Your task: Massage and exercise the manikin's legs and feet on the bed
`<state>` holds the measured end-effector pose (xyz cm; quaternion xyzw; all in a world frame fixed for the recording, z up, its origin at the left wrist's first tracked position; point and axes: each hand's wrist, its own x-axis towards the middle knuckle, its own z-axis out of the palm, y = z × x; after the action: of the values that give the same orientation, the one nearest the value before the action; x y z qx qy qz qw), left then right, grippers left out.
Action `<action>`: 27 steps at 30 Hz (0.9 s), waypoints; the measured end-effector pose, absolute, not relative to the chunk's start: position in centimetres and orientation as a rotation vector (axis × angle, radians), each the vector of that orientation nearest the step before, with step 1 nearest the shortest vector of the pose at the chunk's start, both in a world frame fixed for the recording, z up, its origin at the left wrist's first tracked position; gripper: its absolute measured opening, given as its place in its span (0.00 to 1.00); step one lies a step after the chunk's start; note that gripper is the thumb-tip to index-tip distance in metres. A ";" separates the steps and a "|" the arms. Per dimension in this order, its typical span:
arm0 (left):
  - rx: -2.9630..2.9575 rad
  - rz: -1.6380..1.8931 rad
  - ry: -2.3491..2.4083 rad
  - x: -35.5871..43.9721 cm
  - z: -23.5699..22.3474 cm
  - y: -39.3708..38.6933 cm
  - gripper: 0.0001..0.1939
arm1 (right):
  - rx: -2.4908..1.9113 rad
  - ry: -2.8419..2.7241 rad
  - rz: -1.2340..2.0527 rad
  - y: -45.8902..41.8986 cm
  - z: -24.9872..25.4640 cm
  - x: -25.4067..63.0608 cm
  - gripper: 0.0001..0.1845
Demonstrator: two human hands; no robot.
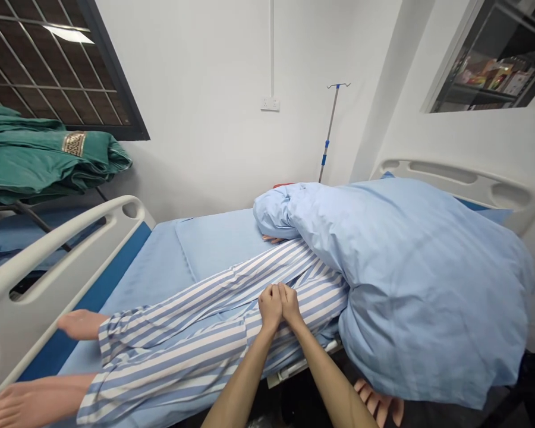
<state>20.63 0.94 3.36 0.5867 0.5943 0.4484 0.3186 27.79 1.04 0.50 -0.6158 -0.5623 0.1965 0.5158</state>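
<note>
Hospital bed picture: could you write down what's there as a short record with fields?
Place: hospital bed with white side rail
Lying figure: barefoot, in striped pajama trousers
Left hand: on the trousers, against the right hand
Right hand: on the trousers, against the left hand
Cover: pale blue quilt
Nearby: drip stand, folded green cloth

Bare forearms [243, 380], slim L hand [270, 308] & R hand [290, 304], both uncovered

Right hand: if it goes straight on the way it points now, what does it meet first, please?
The left hand comes first: the right hand already leans against it at the fingers. Both seem to rest on the striped trousers, so the cloth is also there, though depth is hard to judge.
</note>
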 end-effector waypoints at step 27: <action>1.551 1.169 1.398 22.3 2.6 0.5 0.19 | -1.456 -1.308 0.458 0.4 1.3 30.0 0.28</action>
<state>22.29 0.46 2.60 0.6032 0.5437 0.4548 0.3656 30.03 0.43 1.28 -0.6115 -0.5494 0.1923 0.5360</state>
